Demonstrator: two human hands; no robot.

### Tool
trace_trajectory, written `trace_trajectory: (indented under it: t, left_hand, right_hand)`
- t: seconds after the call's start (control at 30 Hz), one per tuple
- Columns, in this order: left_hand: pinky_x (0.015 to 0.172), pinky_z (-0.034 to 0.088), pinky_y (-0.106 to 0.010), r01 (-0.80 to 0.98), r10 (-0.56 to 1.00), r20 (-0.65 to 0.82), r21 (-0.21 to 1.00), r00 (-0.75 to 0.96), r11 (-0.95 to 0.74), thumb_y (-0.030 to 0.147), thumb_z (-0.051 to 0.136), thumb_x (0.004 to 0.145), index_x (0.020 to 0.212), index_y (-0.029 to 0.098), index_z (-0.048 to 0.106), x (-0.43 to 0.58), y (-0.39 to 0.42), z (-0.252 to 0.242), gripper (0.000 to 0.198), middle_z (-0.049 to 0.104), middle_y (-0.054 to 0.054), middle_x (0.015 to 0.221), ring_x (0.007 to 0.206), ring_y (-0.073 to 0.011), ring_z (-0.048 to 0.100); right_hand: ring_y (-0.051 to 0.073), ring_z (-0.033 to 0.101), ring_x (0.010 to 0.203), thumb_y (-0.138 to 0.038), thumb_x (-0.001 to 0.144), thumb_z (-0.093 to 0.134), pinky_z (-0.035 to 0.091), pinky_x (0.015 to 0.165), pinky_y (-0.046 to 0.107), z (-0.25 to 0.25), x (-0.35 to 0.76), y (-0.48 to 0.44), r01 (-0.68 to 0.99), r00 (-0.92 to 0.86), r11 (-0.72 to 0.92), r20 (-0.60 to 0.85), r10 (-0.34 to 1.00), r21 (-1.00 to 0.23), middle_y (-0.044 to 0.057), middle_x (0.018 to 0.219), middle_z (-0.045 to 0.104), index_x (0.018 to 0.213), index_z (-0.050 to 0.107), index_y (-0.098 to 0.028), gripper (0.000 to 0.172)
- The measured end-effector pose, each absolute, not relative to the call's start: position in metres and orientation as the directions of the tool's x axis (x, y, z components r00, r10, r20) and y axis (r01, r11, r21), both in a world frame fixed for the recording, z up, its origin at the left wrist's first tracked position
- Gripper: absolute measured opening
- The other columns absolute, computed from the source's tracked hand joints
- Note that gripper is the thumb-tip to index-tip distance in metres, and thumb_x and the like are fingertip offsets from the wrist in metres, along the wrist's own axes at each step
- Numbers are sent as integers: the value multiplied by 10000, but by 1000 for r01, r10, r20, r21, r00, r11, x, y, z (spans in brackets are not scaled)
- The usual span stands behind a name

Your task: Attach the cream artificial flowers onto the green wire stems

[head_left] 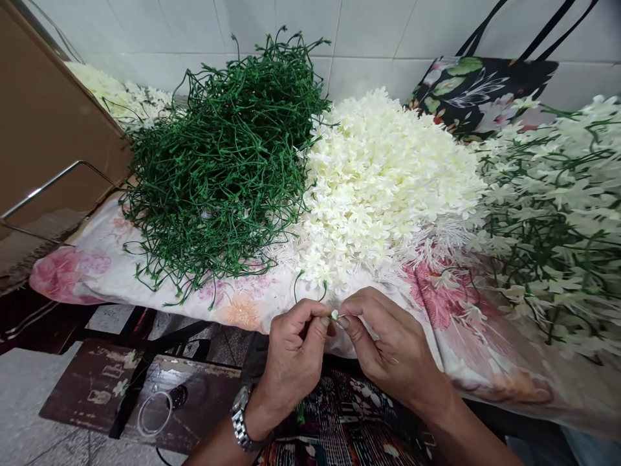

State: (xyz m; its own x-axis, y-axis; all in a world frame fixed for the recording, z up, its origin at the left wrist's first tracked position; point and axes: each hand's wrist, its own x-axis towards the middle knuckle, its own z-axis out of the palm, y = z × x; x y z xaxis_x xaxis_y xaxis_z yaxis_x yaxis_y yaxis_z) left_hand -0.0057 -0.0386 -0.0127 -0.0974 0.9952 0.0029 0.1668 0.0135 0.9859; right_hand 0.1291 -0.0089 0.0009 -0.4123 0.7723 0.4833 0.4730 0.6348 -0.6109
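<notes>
My left hand, with a metal watch at its wrist, pinches a green plastic flower stem whose thin branches stick up above the fingers. Close against it, my right hand has thumb and forefinger closed on a small white artificial blossom. Both sets of fingertips meet at the front edge of the cloth, and they partly cover the blossom and stem. Beyond the hands lie a heap of green plastic stems on the left and a heap of white artificial blossoms in the middle.
Assembled white flowers with green stems are piled at the right. A flowered cloth covers the work surface. A cardboard box stands at the left, a black floral bag by the tiled wall. Below left is a brown wooden stool.
</notes>
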Motion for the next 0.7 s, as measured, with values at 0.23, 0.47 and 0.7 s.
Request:
trace_trajectory:
  t: [0.23, 0.47, 0.7]
  left_hand:
    - [480, 382, -172, 261, 993, 48, 965, -104, -20, 133, 459, 803, 667, 162, 565, -5, -37, -11, 174, 547, 34, 534, 489, -82, 494]
    - [464, 366, -168, 292, 990, 56, 956, -126, -17, 114, 455, 790, 648, 166, 556, -4, -38, -11, 182, 536, 43, 511, 469, -79, 488]
    - [458, 346, -165, 294, 986, 47, 956, -160, 2, 103, 446, 782, 639, 167, 546, -1, -36, -12, 186, 501, 52, 500, 463, -73, 461]
  right_hand:
    - [116, 497, 592, -87, 831, 444, 420, 527, 233, -5, 125, -7, 460, -387, 624, 490, 781, -631, 9, 640, 516, 768, 513, -174, 128]
    - [108, 500, 576, -93, 832, 450, 420, 508, 226, -3, 122, -7, 465, -382, 612, 479, 790, -639, 1, 633, 519, 750, 517, -180, 137]
    - [111, 515, 584, -81, 836, 439, 430, 521, 227, -5, 119, -6, 460, -404, 617, 469, 786, -638, 9, 629, 532, 740, 539, -174, 167]
